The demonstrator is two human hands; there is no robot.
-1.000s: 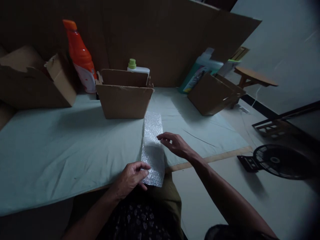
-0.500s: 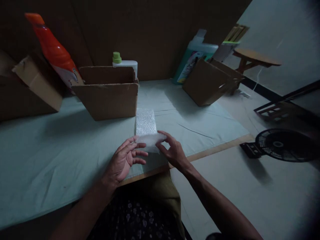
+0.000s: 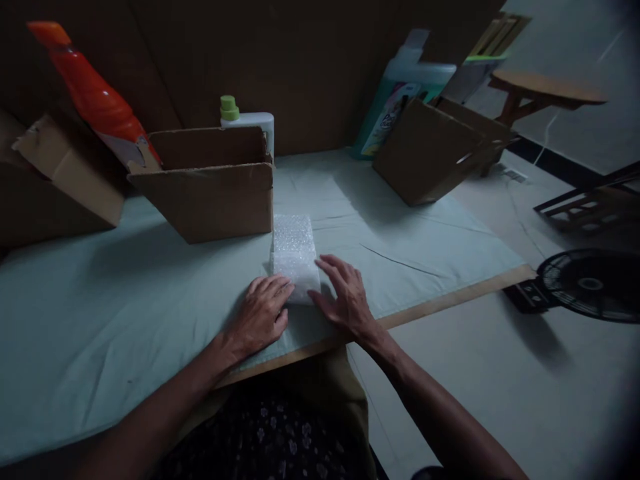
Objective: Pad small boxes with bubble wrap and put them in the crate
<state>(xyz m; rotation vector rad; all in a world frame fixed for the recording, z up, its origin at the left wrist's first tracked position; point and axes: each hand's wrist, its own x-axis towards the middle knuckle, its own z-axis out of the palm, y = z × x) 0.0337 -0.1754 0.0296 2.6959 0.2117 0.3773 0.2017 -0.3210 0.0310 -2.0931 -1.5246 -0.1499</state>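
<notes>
A strip of bubble wrap (image 3: 293, 233) lies on the cloth-covered table, its near part doubled over in a whitish layer. My left hand (image 3: 261, 313) rests palm down, fingers stretched out, with the fingertips on the near left part of the wrap. At the opposite edge, my right hand (image 3: 347, 295) has its thumb and fingers apart, their tips at or very near the wrap's right side. Neither hand is gripping anything. Whether something lies inside the fold cannot be made out.
An open cardboard box (image 3: 210, 203) stands just beyond the wrap, with an orange bottle (image 3: 100, 100) and a white bottle (image 3: 255, 120) behind. Further right are another cardboard box (image 3: 430, 150) and a teal bottle (image 3: 383, 110). A black fan (image 3: 590, 285) is past the table's wooden edge (image 3: 450, 297).
The raised whitish layer, held between both hands before, now lies down on the strip. My left hand has turned palm down onto it; my right hand has let go and spread its fingers.
</notes>
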